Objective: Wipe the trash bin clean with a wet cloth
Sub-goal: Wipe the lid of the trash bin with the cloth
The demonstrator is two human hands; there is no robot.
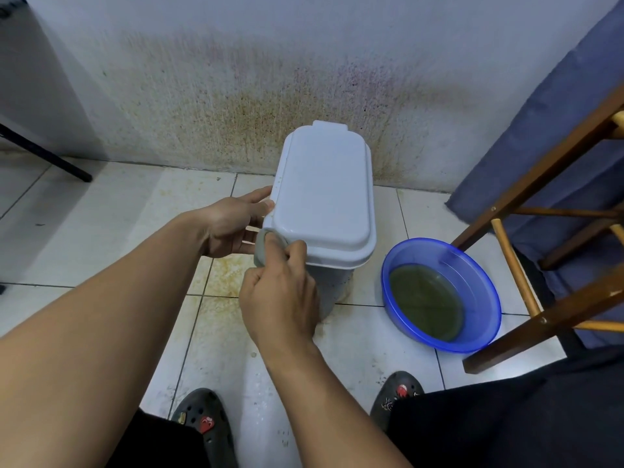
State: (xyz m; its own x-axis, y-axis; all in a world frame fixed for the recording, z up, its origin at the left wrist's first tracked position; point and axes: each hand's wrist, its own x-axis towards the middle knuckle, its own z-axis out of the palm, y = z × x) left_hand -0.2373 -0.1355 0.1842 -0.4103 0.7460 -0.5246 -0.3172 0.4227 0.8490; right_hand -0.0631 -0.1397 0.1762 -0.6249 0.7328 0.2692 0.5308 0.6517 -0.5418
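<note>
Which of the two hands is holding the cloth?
The right hand: it grips the cloth against the near corner of the bin. The left hand only holds the bin's edge, without cloth.

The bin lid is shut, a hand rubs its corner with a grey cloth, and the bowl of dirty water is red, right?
No: the head view shows the bowl is blue, not red. The bin lid is shut, and the right hand rubs its corner with the grey cloth.
</note>
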